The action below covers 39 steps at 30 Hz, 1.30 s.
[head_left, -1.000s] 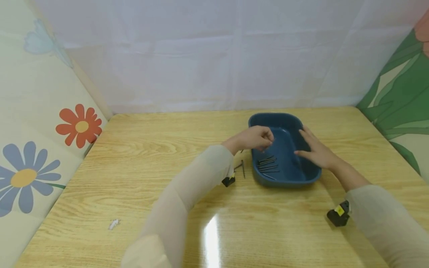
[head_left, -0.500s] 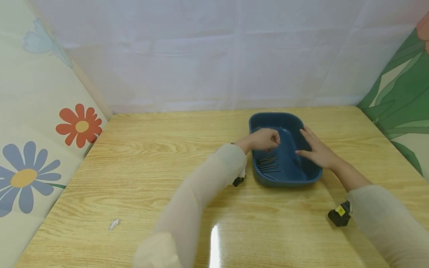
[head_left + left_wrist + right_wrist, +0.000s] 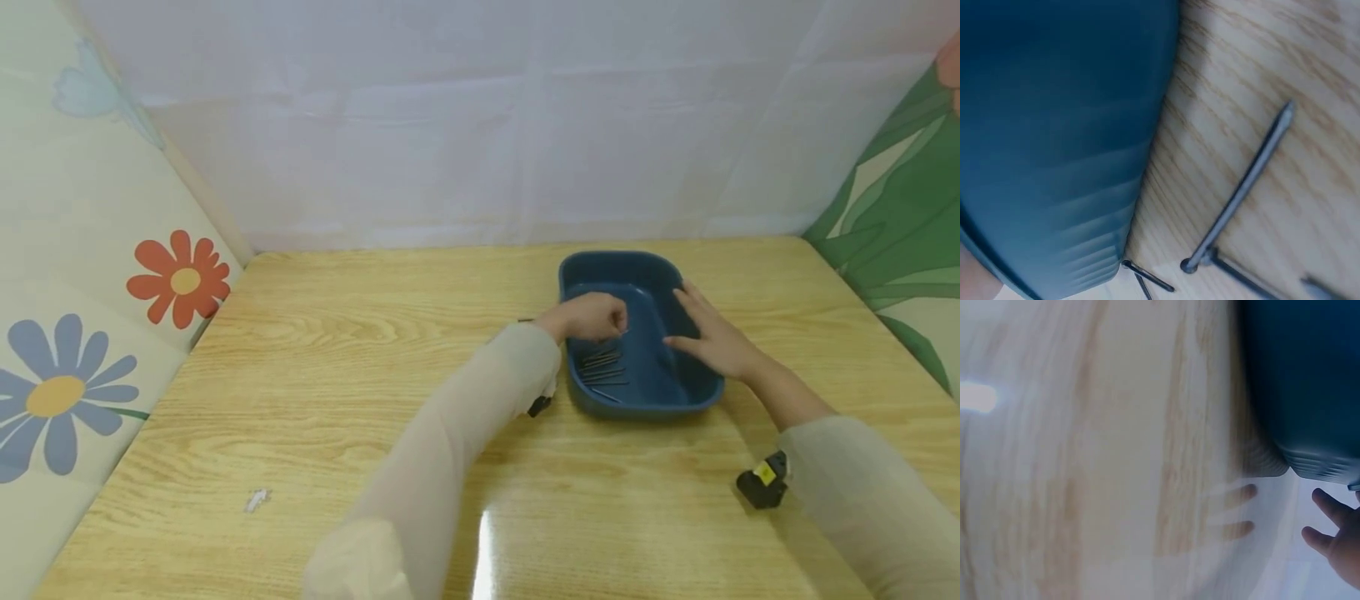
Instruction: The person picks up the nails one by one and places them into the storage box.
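Note:
A dark blue plastic basin [image 3: 643, 410] stands on the table. Inside its near left part lie several dark nails [image 3: 603, 375]. My left hand [image 3: 596, 317] is over the basin's left half, its fingers bent inward and seen from the back; I cannot tell whether they hold anything. My right hand [image 3: 712, 337] lies at the right rim, fingers spread and fairly straight, thumb reaching over the inside. In the left wrist view, a loose nail [image 3: 1241, 184] lies on the table beside the basin wall, crossing another nail [image 3: 1244, 275].
More nails [image 3: 1147, 276] lie close to the basin's outer wall. The wood-grain table [image 3: 337, 333] spreads to the left, with a small white torn patch [image 3: 257, 500] near the front. A white cloth [image 3: 390, 150] hangs behind, and flower-printed panels [image 3: 67, 250] stand at the sides.
My left hand has shifted slightly to the right over the basin, and its forearm now covers the nails seen left of the basin. The right hand stays at the rim.

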Tool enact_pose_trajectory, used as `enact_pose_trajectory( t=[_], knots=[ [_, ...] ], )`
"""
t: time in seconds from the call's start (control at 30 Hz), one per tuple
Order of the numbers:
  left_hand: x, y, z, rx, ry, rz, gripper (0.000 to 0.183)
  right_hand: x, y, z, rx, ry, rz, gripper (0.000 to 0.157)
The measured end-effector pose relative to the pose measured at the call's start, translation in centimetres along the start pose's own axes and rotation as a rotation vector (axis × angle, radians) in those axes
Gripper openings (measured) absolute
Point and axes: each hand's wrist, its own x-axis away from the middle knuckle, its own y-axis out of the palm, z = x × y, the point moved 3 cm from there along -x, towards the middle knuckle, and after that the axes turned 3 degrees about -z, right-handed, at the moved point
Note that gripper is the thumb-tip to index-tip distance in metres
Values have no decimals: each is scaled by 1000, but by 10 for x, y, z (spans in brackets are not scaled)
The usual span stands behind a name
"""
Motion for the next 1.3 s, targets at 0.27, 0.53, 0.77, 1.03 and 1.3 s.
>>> enact_pose_trajectory(
  t=[0.27,0.53,0.77,1.03,1.3],
  knots=[
    [1,2,0,-52,-3,-25,13,-1,1,1,0,31,-17,77],
    [-6,5,3,-246,-44,-57,31,-1,-2,1,13,31,-20,76],
    [-11,12,6,-409,-159,-132,21,0,0,1,-8,23,-24,76],
    [-11,14,6,-364,-213,-133,20,-1,1,2,-14,29,-21,77],
    [-9,15,5,-335,-241,-101,18,-2,1,2,-5,19,-17,76]
  ],
)
